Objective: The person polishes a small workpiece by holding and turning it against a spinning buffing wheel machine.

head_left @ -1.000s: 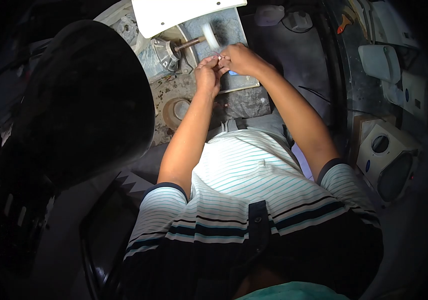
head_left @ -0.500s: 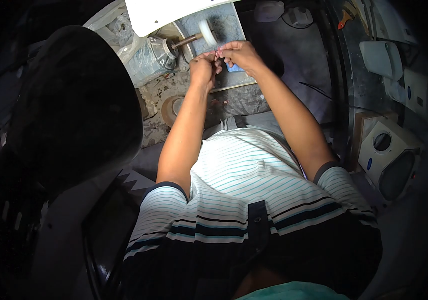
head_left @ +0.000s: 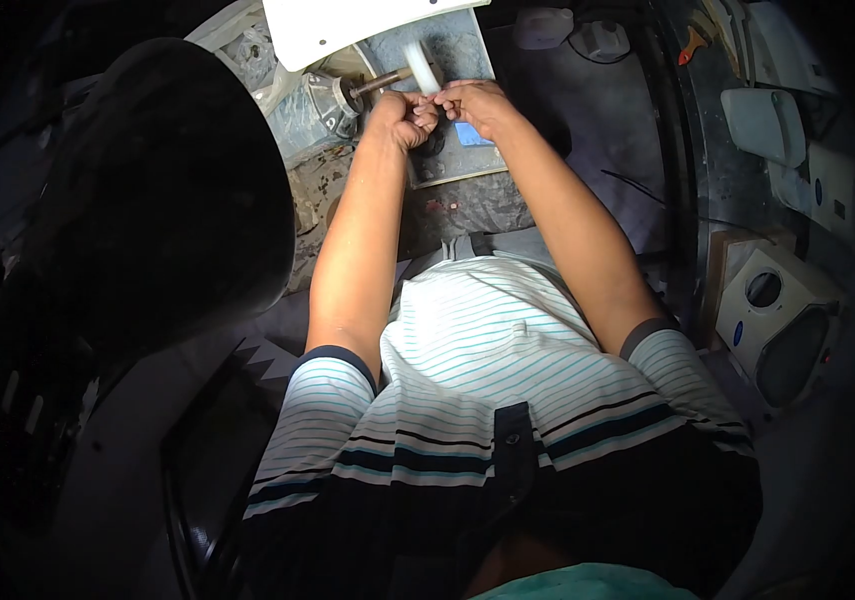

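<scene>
A white wheel (head_left: 422,67) sits on the end of a brown shaft (head_left: 385,82) that comes out of a plastic-wrapped motor (head_left: 333,104). Just below the wheel's rim, my left hand (head_left: 405,119) has its fingers closed on something too small to make out. My right hand (head_left: 472,105) meets it from the right, its fingertips pinched together at the same spot. Both hands are over a grey tray (head_left: 463,172), where a blue piece (head_left: 472,134) lies under my right hand.
A white panel (head_left: 348,25) covers the tray's far side. On the left looms a large dark rounded object (head_left: 158,200). At the right are a beige speaker-like box (head_left: 773,320), a pale plastic container (head_left: 765,126) and an orange-handled brush (head_left: 692,46).
Both hands have moved up, closer to the wheel's lower edge, and my left wrist has shifted left. More of the blue piece shows than a second ago. The camera view has shifted slightly.
</scene>
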The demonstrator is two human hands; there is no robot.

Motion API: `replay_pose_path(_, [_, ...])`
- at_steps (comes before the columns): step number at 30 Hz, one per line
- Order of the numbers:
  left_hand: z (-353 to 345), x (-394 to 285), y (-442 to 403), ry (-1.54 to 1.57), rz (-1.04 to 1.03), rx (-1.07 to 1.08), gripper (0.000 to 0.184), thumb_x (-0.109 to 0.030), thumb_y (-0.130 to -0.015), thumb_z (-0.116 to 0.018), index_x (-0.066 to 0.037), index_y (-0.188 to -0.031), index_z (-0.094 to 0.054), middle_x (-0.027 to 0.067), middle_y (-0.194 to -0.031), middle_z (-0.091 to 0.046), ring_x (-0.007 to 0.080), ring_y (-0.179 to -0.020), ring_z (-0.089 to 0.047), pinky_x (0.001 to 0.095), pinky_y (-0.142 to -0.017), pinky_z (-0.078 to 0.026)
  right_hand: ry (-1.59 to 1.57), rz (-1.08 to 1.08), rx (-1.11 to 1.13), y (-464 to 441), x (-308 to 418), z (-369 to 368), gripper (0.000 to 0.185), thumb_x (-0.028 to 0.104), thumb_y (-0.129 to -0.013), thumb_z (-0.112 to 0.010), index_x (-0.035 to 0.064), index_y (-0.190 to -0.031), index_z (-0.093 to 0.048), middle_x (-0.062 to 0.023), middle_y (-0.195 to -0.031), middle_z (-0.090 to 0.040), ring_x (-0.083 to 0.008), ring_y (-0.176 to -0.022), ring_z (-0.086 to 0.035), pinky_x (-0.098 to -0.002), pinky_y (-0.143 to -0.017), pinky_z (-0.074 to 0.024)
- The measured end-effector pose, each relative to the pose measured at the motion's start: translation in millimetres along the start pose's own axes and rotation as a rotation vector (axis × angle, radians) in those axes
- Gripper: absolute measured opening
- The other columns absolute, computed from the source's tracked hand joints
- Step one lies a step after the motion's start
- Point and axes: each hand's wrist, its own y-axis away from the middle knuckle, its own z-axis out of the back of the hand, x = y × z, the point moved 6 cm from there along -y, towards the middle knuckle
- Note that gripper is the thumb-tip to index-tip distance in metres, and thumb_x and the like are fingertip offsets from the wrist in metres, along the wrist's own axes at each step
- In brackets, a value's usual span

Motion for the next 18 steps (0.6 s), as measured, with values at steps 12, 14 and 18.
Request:
replay_pose_path(12, [3,0,-4,-0.023,-0.036,0.062,0.013,0.003,-0.081,-0.034,0.009,-0.084,-0.045,0.0103,-0.069,-0.045,0.0111,-0.049,-0.033,0.0215,-0.039,-0.024,0.072,-0.018,0.022,10,9,-8,0.006,-0.001,-0.077,-0.06,-0.0017,-0.081,-0.065,-0.0078,-0.079,-0.066,-0.0078,-0.06,-0.054,-0.0212,-0.052,-0.0452])
replay_pose_path(14, [4,-1,-7,-0.018,-0.015,0.061,0.012,0.003,-0.081,-0.035,0.008,-0.085,-0.045,0.0095,-0.068,-0.044,0.0112,-0.049,-0.033,0.0214,-0.04,-0.024,0.077,-0.044,-0.055,7,9,-2,0.006,-0.001,-0.077,-0.06,-0.002,-0.08,-0.065,-0.0077,-0.078,-0.066,-0.008,-0.06,-0.054,-0.0212,-0.052,-0.0452])
replay_pose_path(18, [6,6,6,-0.038,-0.034,0.084,0.012,0.002,-0.082,-0.035,0.008,-0.086,-0.045,0.0087,-0.068,-0.043,0.011,-0.05,-0.033,0.0216,-0.04,-0.024,0.086,-0.014,0.095,14,7,-7,0.004,-0.001,-0.077,-0.061,-0.0016,-0.078,-0.064,-0.0079,-0.077,-0.066,-0.0083,-0.058,-0.053,-0.0218,-0.051,-0.045])
